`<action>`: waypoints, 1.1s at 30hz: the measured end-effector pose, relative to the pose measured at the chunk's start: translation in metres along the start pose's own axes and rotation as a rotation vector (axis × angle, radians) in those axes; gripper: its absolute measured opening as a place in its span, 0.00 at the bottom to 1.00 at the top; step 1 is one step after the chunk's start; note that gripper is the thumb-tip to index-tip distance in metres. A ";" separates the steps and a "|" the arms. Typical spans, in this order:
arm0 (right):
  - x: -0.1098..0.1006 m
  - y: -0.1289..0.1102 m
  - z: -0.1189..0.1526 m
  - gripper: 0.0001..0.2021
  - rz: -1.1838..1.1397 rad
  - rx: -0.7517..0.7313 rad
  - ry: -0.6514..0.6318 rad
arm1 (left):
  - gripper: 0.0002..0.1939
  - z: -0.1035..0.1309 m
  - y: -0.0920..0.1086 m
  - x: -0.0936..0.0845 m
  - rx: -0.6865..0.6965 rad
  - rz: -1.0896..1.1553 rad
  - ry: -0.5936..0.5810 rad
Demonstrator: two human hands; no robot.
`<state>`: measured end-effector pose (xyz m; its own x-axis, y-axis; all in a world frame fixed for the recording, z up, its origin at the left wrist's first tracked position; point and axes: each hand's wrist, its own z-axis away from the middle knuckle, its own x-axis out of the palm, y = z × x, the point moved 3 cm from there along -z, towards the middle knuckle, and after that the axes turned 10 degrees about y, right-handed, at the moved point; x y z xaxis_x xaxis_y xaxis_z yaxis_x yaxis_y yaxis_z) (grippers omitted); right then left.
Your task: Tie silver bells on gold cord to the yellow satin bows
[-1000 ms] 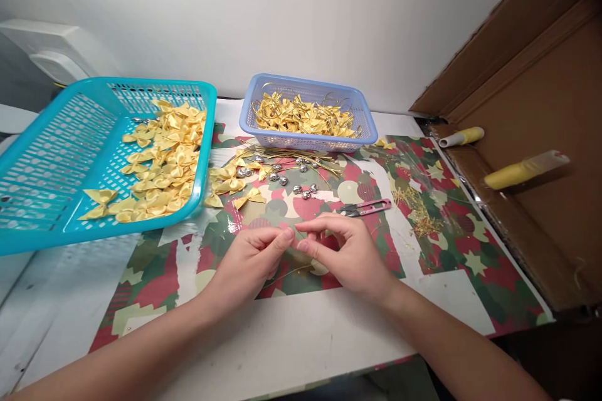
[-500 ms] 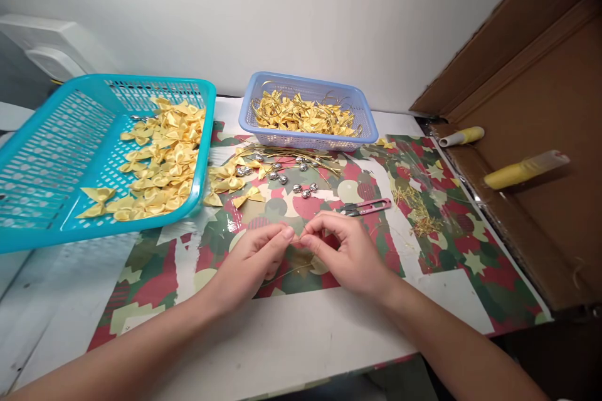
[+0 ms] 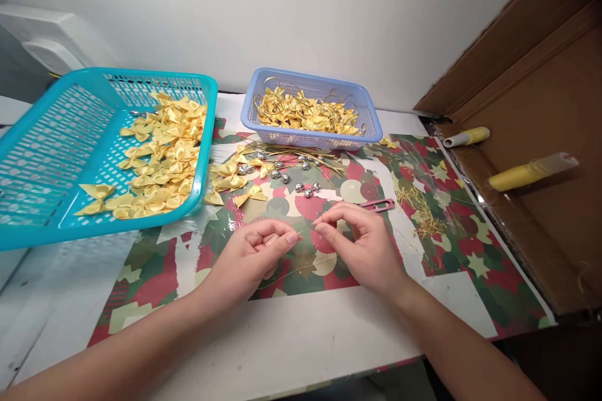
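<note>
My left hand (image 3: 251, 257) is closed in a pinch on a thin gold cord (image 3: 295, 270), whose loop trails over the patterned sheet below. A short tip pokes out past the thumb. A small gap away, my right hand (image 3: 364, 250) also pinches, thumb against forefinger; whatever lies between those fingertips is too fine to make out. Pink-handled thread snips (image 3: 386, 205) lie just beyond the right hand, their blades hidden by it. Farther off are small silver bells (image 3: 308, 192), several loose yellow bows (image 3: 226, 183) and a bundle of gold cords (image 3: 291, 151).
A turquoise basket (image 3: 207, 138) with yellow bows stands at left. The blue basket (image 3: 310, 136) at the back holds bows with gold cords. Cord scraps (image 3: 426, 219) lie at right, beside a cardboard wall (image 3: 527, 119) with two yellow-wrapped tubes (image 3: 531, 172) sticking out.
My hands have moved apart; the right one shifted to the right and now covers the blades of the snips. Both remain pinched.
</note>
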<state>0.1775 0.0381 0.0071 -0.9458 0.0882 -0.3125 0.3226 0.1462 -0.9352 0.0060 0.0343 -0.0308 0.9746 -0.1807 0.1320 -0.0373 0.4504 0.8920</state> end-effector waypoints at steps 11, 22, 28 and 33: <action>0.009 0.010 0.011 0.08 -0.106 0.304 -0.212 | 0.19 0.006 0.001 0.001 0.015 -0.021 0.097; 0.012 0.006 0.011 0.10 -0.098 0.358 -0.241 | 0.17 0.008 0.005 0.004 0.007 -0.029 0.077; 0.014 0.003 0.011 0.07 -0.067 0.315 -0.196 | 0.17 0.009 0.005 0.004 0.001 -0.038 0.097; 0.014 0.002 0.011 0.07 -0.060 0.299 -0.189 | 0.17 0.008 0.006 0.005 0.000 -0.045 0.120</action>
<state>0.1644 0.0289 -0.0012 -0.9620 -0.0995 -0.2543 0.2672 -0.1513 -0.9517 0.0088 0.0290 -0.0210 0.9948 -0.0945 0.0392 0.0068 0.4441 0.8960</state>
